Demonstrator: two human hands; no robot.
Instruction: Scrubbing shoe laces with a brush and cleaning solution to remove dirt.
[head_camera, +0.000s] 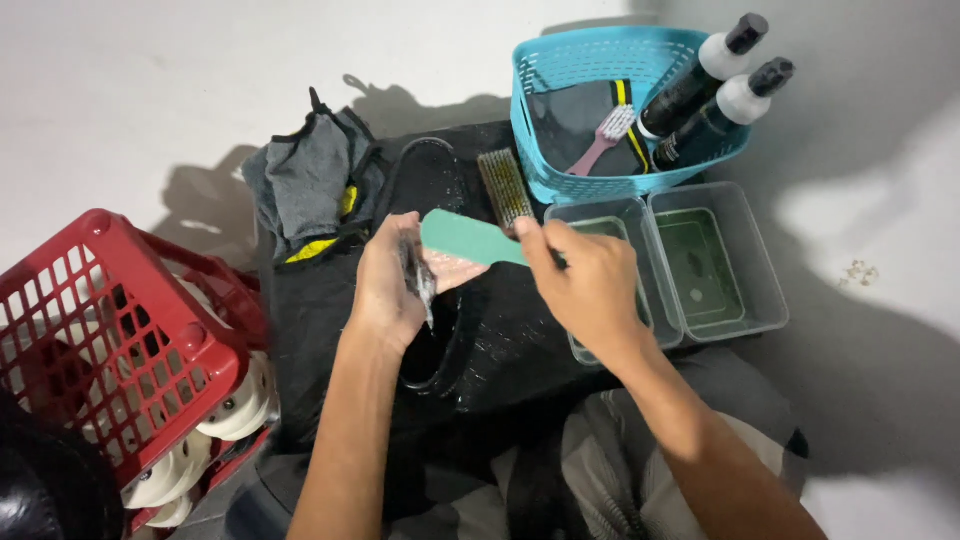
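Dead centre of the frame, left hand (385, 285) is curled tight around a small dark item (416, 272), can't tell what it is. Right hand (590, 285) grips a green-backed brush (470, 238), touching that item.

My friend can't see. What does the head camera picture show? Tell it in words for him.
Two bare hands work over a black mat: the left hand holds a small dark item, and the right hand holds a green brush against it. Around them sit a red basket, a blue basket with two bottles, and two clear tubs.
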